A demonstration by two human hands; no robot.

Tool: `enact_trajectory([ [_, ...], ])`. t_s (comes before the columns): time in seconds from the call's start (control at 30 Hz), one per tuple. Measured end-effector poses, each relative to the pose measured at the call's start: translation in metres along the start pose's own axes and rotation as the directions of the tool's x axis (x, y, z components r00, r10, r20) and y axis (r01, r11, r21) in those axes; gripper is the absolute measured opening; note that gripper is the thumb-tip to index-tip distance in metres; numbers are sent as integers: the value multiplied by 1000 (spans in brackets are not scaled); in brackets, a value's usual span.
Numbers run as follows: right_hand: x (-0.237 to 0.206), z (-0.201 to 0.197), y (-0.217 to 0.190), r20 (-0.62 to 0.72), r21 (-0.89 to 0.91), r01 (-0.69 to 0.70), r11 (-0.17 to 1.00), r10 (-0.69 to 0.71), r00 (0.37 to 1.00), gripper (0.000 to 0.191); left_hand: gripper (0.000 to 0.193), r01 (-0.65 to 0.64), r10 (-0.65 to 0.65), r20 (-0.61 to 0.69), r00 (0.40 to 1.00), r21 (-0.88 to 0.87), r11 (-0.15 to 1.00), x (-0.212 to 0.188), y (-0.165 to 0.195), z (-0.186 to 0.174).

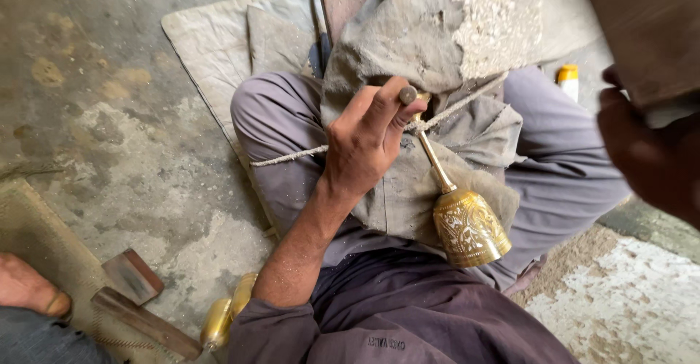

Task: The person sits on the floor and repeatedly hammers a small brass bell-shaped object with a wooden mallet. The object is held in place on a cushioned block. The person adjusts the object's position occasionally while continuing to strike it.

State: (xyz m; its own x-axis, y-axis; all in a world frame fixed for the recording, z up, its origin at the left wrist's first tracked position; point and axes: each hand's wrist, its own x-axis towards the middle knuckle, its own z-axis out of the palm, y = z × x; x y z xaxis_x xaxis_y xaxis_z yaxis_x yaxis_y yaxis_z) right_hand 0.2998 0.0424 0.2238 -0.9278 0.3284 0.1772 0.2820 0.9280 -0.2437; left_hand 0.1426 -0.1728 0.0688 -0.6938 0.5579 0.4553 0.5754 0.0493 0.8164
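Note:
A brass goblet with engraved patterns lies on a grey cloth draped over my crossed legs, cup toward me, stem pointing away. My left hand is closed around a small metal punch, whose tip meets the goblet's foot near a thin rope running across the cloth. My right hand is raised at the right edge, blurred, gripping a brown wooden block held above the work.
A wooden mallet and a second brass goblet lie on the concrete floor at lower left. Another person's foot rests on a mat there. A yellow-capped bottle stands behind my right knee.

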Motion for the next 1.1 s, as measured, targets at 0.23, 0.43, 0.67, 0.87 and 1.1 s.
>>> enact_trajectory([
  [0.23, 26, -24, -41, -14, -80, 113, 990, -114, 993, 18, 30, -24, 22, -51, 998, -28, 999, -2, -10, 6],
  [0.43, 38, -28, -58, -64, -324, 171, 930, -201, 977, 21, 32, 28, -34, -118, 992, -54, 998, -7, -14, 20],
  [0.67, 20, -30, -30, 8, -490, 143, 860, -159, 987, 20, 34, -15, 12, -119, 993, -28, 999, -6, -15, 24],
  [0.87, 13, -17, -15, -35, -577, 174, 798, -237, 971, 14, 30, 3, -10, -105, 994, -65, 998, -12, -16, 26],
  [1.1, 16, -28, -45, 38, -715, 184, 674, -225, 974, 11, 30, -8, 0, -141, 990, -57, 998, -16, -20, 31],
])
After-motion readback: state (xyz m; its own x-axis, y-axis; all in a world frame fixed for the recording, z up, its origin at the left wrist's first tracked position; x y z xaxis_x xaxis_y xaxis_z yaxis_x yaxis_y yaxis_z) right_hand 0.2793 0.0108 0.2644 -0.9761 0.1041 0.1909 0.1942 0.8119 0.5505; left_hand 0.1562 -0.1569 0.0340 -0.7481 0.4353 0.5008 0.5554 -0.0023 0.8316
